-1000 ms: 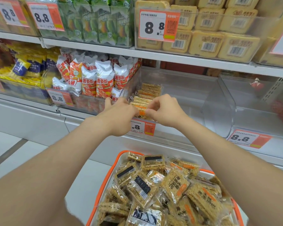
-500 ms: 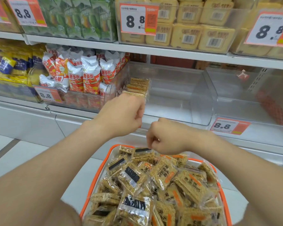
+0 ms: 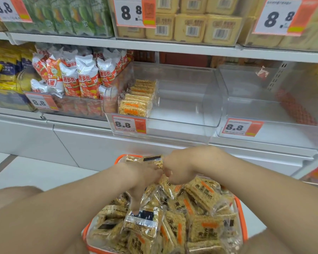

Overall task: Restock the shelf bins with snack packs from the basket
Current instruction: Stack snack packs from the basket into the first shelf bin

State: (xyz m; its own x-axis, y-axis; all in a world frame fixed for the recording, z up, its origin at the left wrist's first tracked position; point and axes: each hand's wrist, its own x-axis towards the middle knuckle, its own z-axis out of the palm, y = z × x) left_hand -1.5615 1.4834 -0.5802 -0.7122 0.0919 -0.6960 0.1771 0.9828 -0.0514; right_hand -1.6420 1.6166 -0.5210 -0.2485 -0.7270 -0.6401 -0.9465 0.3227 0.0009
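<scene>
Over the basket (image 3: 120, 158), reaching left hand (image 3: 143, 177) down, fingertips touching a snack pack (image 3: 141, 219); pinch unconfirmed. Curling right hand (image 3: 182, 167) alongside, contents hidden. Likely extending the upright row hugging the bin (image 3: 173, 129) left wall.

The 2 forearms (image 3: 62, 208) are bare, like the left hand (image 3: 142, 180) and right hand (image 3: 182, 167).

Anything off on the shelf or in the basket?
Nothing looks spilled or torn. One oddity: a lone small red pack sits at the back of the otherwise bare right-hand bin; inside or behind it, cannot tell.
</scene>
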